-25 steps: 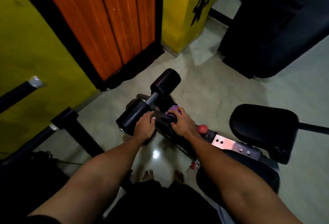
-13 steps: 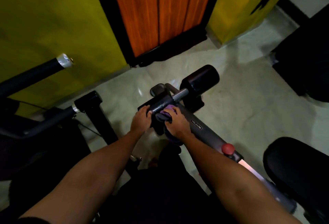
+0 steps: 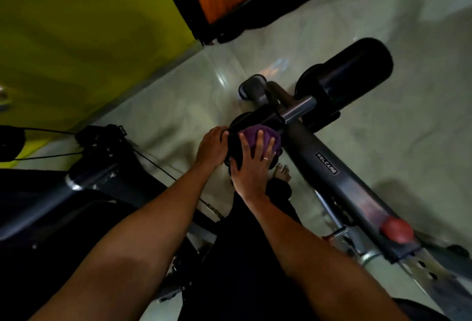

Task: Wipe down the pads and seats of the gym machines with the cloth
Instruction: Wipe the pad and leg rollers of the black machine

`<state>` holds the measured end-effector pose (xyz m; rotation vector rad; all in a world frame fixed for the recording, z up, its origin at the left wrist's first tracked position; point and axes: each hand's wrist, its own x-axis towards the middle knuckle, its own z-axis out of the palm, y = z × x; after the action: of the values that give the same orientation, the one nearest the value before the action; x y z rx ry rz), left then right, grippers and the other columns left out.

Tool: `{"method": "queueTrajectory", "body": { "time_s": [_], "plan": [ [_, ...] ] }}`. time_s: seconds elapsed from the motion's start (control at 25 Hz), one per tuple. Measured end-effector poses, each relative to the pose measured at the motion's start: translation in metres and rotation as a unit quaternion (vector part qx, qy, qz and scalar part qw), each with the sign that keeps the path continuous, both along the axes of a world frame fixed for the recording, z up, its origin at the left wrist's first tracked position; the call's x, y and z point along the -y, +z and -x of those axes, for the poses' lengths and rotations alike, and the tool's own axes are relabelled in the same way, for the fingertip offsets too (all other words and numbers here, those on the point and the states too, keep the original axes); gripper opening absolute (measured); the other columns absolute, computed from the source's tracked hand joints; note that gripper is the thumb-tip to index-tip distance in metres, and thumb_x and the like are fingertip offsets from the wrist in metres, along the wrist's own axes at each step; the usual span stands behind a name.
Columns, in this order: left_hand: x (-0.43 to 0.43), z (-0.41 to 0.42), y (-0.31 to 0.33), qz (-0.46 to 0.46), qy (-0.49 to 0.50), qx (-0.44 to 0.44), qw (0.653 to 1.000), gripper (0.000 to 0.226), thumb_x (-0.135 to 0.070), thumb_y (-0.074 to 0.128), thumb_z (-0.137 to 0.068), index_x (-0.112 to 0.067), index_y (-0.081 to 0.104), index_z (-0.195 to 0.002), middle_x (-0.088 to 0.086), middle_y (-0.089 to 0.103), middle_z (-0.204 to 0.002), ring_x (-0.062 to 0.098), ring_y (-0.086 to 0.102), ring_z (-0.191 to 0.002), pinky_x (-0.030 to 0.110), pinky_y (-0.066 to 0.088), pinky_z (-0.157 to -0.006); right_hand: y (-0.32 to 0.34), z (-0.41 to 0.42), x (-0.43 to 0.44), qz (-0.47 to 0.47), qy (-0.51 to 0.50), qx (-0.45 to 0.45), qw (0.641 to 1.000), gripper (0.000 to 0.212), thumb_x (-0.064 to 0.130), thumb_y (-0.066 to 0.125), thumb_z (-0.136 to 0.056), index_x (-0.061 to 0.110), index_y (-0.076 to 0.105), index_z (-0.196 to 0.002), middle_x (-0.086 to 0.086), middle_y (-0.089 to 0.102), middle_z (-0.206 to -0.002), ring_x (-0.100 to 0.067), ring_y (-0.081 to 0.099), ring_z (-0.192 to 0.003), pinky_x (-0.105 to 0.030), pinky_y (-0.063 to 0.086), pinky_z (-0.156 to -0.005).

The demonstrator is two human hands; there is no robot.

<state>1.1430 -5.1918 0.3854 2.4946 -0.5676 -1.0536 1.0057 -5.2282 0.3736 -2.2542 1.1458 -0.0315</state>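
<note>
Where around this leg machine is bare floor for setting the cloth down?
Pale tiled floor between the yellow wall and grey metal beam is bare; so is the floor right of that beam. Crowded below the left hand and right hand: black cables, bare feet.

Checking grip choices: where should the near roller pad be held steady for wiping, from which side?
Outer end of the near roller pad, from the left: the left hand cups it there, the right hand presses the purple cloth on top, the crossbar blocks its inner end.
</note>
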Motion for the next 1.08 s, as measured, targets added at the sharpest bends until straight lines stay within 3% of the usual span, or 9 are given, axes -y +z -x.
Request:
{"method": "queueTrajectory", "body": {
  "time_s": [0.2, 0.36, 0.52, 0.6, 0.76, 0.84, 0.96, 1.08],
  "plan": [
    [0.004, -0.017, -0.036, 0.007, 0.019, -0.076, 0.997, 0.042, -0.032, 0.032, -0.109, -0.018, 0.05, -0.145, 0.01, 0.053, -0.146, 0.027, 0.05, -0.132, 0.031, 0.038, -0.105, -0.021, 0.001, 0.028, 0.1, 0.03, 0.036, 0.994, 0.058, 0.045, 0.061, -0.091, 0.034, 0.05, -0.147, -0.013, 0.026, -0.165, -0.042, 0.01, -0.154, -0.064, 0.009, -0.123],
    [0.006, -0.017, -0.041, 0.03, 0.04, -0.098, 0.994, 0.043, -0.034, 0.031, -0.109, -0.019, 0.05, -0.145, 0.01, 0.053, -0.147, 0.027, 0.049, -0.134, 0.03, 0.037, -0.105, -0.018, -0.011, 0.074, 0.084, -0.126, 0.041, 0.988, 0.056, 0.038, 0.061, -0.092, 0.029, 0.052, -0.146, -0.012, 0.026, -0.165, -0.042, 0.015, -0.153, -0.062, 0.023, -0.119],
    [0.008, -0.015, -0.043, 0.052, 0.071, -0.107, 0.99, 0.043, -0.031, 0.031, -0.11, -0.014, 0.05, -0.145, 0.011, 0.052, -0.146, 0.026, 0.048, -0.134, 0.025, 0.035, -0.102, -0.012, -0.002, -0.017, 0.029, -0.113, 0.046, 0.992, 0.064, 0.037, 0.065, -0.093, 0.029, 0.041, -0.152, -0.01, 0.011, -0.169, -0.033, -0.004, -0.157, -0.067, 0.022, -0.118],
    [0.006, -0.013, -0.045, 0.081, 0.086, -0.115, 0.986, 0.043, -0.029, 0.032, -0.11, -0.01, 0.052, -0.143, 0.013, 0.054, -0.144, 0.026, 0.049, -0.134, 0.022, 0.035, -0.101, -0.01, 0.004, -0.053, 0.022, -0.07, 0.044, 0.996, 0.064, 0.038, 0.064, -0.095, 0.03, 0.039, -0.154, -0.011, 0.012, -0.168, -0.035, -0.002, -0.156, -0.068, 0.018, -0.119],
    [0.01, -0.007, -0.049, 0.063, 0.13, -0.105, 0.984, 0.042, -0.03, 0.032, -0.109, -0.013, 0.056, -0.141, 0.015, 0.057, -0.141, 0.03, 0.053, -0.129, 0.032, 0.04, -0.103, -0.009, -0.023, 0.021, 0.089, -0.019, 0.041, 0.995, 0.053, 0.039, 0.057, -0.097, 0.033, 0.048, -0.149, -0.011, 0.025, -0.165, -0.042, 0.007, -0.155, -0.063, 0.006, -0.123],
    [0.012, -0.005, -0.045, 0.063, 0.126, -0.104, 0.984, 0.044, -0.029, 0.031, -0.109, -0.012, 0.054, -0.142, 0.015, 0.056, -0.142, 0.03, 0.052, -0.13, 0.032, 0.039, -0.103, -0.011, -0.036, 0.072, 0.099, -0.09, 0.008, 0.991, 0.051, 0.04, 0.058, -0.096, 0.032, 0.052, -0.146, -0.011, 0.029, -0.164, -0.043, 0.014, -0.153, -0.065, 0.011, -0.122],
    [0.01, -0.008, -0.045, 0.08, 0.116, -0.116, 0.983, 0.044, -0.029, 0.03, -0.11, -0.012, 0.053, -0.143, 0.014, 0.054, -0.144, 0.029, 0.051, -0.132, 0.032, 0.038, -0.104, -0.011, -0.03, 0.076, 0.042, -0.209, 0.037, 0.976, 0.055, 0.038, 0.056, -0.097, 0.027, 0.045, -0.15, -0.011, 0.022, -0.166, -0.04, 0.014, -0.153, -0.062, 0.021, -0.12],
    [0.009, -0.009, -0.047, 0.081, 0.118, -0.127, 0.982, 0.044, -0.03, 0.03, -0.11, -0.012, 0.052, -0.143, 0.013, 0.054, -0.144, 0.028, 0.05, -0.133, 0.029, 0.037, -0.102, -0.007, -0.009, -0.004, -0.013, -0.18, 0.041, 0.983, 0.062, 0.044, 0.052, -0.1, 0.033, 0.03, -0.157, -0.005, -0.001, -0.171, -0.037, -0.001, -0.156, -0.066, 0.028, -0.117]
  ]
}}
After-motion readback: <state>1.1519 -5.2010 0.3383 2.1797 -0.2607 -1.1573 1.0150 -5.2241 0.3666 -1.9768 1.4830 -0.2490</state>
